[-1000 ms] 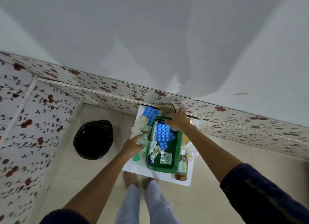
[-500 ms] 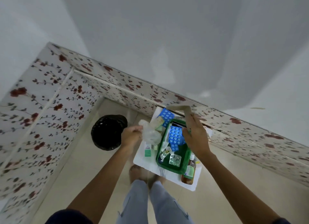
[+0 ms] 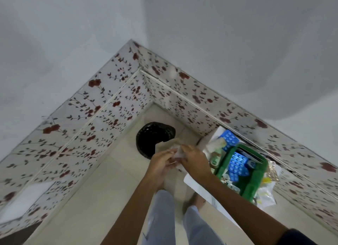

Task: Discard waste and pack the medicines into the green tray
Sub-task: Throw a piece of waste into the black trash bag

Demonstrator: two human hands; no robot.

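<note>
Two-handed grip: left hand (image 3: 161,162), right hand (image 3: 194,160), one wrapper wad (image 3: 176,150).

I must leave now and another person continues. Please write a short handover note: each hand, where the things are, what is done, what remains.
Left hand and right hand: together in front of the body, both closed on a bundle of waste, a brown paper piece and crumpled clear wrapping.
Black bin: on the floor in the corner, just beyond the hands.
Green tray: on the white table to the right, already holding blue blister packs.
Done: waste gathered, some medicines packed.
Left: drop the bundle in the bin; pack the packets lying around the tray.
</note>
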